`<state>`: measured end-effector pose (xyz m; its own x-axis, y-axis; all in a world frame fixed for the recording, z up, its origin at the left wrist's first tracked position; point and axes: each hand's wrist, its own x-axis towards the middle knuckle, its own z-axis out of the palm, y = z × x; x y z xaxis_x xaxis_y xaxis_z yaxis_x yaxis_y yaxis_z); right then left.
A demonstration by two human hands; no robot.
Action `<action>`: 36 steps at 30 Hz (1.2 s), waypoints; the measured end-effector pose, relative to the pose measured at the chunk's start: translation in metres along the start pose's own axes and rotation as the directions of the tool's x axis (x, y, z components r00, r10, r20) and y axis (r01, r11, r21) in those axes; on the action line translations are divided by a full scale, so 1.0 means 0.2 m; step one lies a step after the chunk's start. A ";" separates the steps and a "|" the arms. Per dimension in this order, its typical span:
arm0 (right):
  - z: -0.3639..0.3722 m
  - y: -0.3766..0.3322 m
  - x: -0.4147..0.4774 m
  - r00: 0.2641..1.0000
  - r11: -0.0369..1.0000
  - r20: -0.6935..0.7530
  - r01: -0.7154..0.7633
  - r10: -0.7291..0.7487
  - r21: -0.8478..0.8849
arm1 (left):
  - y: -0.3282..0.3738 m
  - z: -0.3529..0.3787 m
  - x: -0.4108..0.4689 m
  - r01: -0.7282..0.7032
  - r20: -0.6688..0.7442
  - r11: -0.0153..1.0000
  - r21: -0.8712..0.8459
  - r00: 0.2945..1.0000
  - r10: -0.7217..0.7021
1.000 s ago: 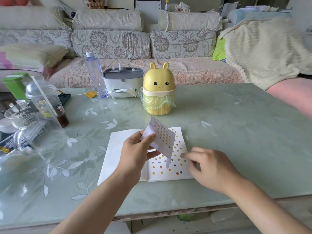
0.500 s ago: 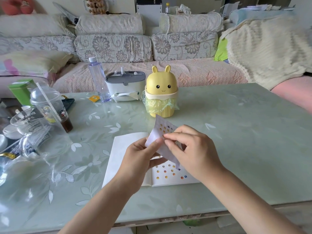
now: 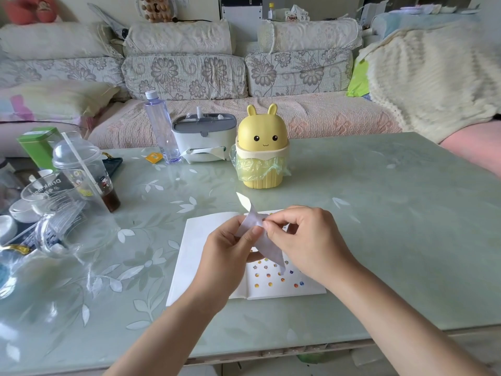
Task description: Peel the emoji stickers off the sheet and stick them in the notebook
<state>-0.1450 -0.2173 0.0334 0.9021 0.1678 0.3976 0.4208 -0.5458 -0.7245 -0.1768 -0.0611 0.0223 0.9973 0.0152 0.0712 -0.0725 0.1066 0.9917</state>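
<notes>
An open white notebook [image 3: 199,256] lies flat on the table in front of me, its right page dotted with several small emoji stickers. Above it I hold the sticker sheet [image 3: 254,223], a pale paper strip turned edge-on and bent. My left hand [image 3: 230,248] pinches the sheet between thumb and fingers from the left. My right hand [image 3: 303,240] pinches at the sheet's face from the right, fingertips meeting near the left thumb. The printed side of the sheet is hidden from view.
A yellow bunny-shaped mini bin [image 3: 261,153] stands just behind the notebook. Further back are a grey-white tissue box [image 3: 203,139] and a clear bottle [image 3: 161,128]. Plastic cups [image 3: 81,172], a glass jug [image 3: 57,213] and clutter fill the table's left side. A sofa runs behind.
My right hand rose from the notebook page to the sheet and now pinches at it. The sheet has turned more edge-on and bent between both hands.
</notes>
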 end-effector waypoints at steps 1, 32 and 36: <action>0.00 0.00 0.00 1.000 1.000 -0.012 0.008 -0.008 0.009 | 0.00 0.00 0.00 0.004 0.003 1.000 -0.004 1.000 -0.004; -0.06 0.02 -0.01 0.998 0.997 0.019 -0.061 0.062 -0.035 | 0.06 0.08 0.03 0.209 -0.129 0.978 0.001 0.970 -0.207; -0.07 0.01 0.01 0.964 0.956 0.099 -0.260 0.247 0.140 | 0.04 0.12 0.06 0.152 -0.235 0.986 0.066 0.963 -0.133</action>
<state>-0.1443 -0.2308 0.0401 0.9830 0.1077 0.1484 0.1813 -0.4506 -0.8741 -0.1659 -0.0842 0.0339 0.9682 0.2343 -0.0883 0.0808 0.0416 0.9959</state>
